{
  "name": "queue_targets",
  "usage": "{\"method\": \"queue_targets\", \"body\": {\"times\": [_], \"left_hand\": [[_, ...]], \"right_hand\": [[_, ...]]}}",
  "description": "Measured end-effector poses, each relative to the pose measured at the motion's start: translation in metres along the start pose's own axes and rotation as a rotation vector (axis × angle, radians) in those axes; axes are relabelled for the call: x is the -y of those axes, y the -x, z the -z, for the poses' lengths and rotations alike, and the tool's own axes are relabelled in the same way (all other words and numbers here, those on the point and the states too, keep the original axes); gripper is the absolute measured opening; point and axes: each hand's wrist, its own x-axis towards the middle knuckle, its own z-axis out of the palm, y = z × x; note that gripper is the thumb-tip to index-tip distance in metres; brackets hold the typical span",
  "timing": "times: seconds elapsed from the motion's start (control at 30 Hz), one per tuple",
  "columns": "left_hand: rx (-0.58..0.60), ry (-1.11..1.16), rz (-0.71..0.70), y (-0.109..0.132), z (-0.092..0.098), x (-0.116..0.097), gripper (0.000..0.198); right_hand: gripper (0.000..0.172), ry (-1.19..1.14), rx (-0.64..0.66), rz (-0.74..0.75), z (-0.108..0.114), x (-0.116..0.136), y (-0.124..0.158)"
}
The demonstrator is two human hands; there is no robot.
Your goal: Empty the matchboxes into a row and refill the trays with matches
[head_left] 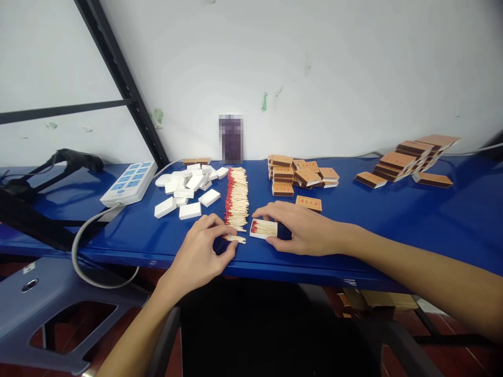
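My left hand (208, 246) pinches a few red-tipped matches (239, 240) at the front end of a long row of matches (238, 199) on the blue table. Just to the right, my right hand (294, 228) has its thumb and fingers around a white matchbox tray (257, 235), which lies on the table. Matches lie inside that tray with their red heads to the left. Behind my left hand is a heap of white matchbox trays (190, 211). An orange matchbox sleeve (309, 203) lies just beyond my right hand.
Orange matchboxes (283, 173) are piled at the back middle, with a leaning stack of matchboxes (396, 162) at the right. A white power strip (129, 183) with a cable stands left. A phone-like blurred object (231, 139) leans on the wall. A grey stool (51, 298) stands lower left.
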Motion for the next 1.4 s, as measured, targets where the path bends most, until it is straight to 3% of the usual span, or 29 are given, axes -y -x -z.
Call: {"method": "queue_targets", "body": {"times": [0.7, 1.07, 1.4], "left_hand": [[0.010, 0.023, 0.007, -0.0008, 0.0015, -0.0002, 0.014], [-0.030, -0.045, 0.010, -0.0016, -0.0009, -0.0027, 0.034], [-0.037, -0.105, -0.025, 0.0008, -0.0028, -0.0043, 0.033]], "right_hand": [[0.051, 0.004, 0.016, -0.020, -0.0002, -0.0009, 0.0009], [0.051, 0.030, 0.016, -0.008, -0.0018, -0.0038, 0.0009], [0.051, 0.040, 0.009, 0.001, -0.0021, -0.0047, 0.0020]]}}
